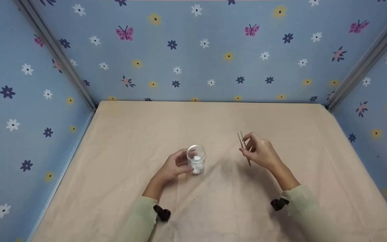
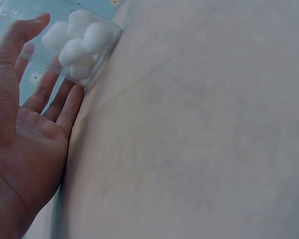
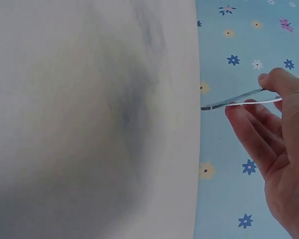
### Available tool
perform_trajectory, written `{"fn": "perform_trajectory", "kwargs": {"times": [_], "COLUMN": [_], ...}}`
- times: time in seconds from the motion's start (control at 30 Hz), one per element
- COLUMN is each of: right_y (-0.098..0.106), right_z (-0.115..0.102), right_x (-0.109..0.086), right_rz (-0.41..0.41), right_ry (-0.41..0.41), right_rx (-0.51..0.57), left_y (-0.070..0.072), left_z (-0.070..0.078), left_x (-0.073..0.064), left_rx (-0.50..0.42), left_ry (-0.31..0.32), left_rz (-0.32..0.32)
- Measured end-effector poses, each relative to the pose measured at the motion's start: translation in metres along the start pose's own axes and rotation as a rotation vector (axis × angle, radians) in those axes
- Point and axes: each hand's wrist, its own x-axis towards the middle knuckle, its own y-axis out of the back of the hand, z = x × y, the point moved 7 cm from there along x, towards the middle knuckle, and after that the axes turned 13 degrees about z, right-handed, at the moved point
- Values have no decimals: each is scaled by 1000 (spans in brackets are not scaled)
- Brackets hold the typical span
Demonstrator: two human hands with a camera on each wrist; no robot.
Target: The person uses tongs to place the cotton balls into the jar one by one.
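Note:
My left hand holds a clear jar near the middle of the table. The thumb lies on the near side and the fingers curve round the far side. White cotton balls sit in the bottom of the jar, several of them, and its top is uncovered. To the right, my right hand pinches a pair of metal tweezers between thumb and fingers, above the table. The tweezers' two tips point away from me and stand apart, with nothing between them.
A pale beige cloth covers the table and has soft creases. Blue panels with flowers and butterflies close in the back and both sides, with grey posts at the corners. Black wrist cameras sit at both sleeve cuffs.

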Motion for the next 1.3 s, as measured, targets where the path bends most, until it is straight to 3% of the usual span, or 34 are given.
{"fn": "perform_trajectory", "kwargs": {"times": [0.27,0.5,1.1,1.3], "right_y": [-15,-24,-44,-47], "right_z": [14,23,48,52], "right_x": [-8,-15,-29,-33], "right_rz": [-55,-75,-144,-154], "right_ry": [-194,-256,-517,-558], "right_rx": [60,39,83,86], "left_y": [-1,-1,0,0], "left_z": [1,1,0,1], "left_x": [-1,-2,-1,-2], "left_rx": [-31,-27,-18,-21], "left_ry": [27,33,29,24], "left_rz": [-10,-6,12,1]}}
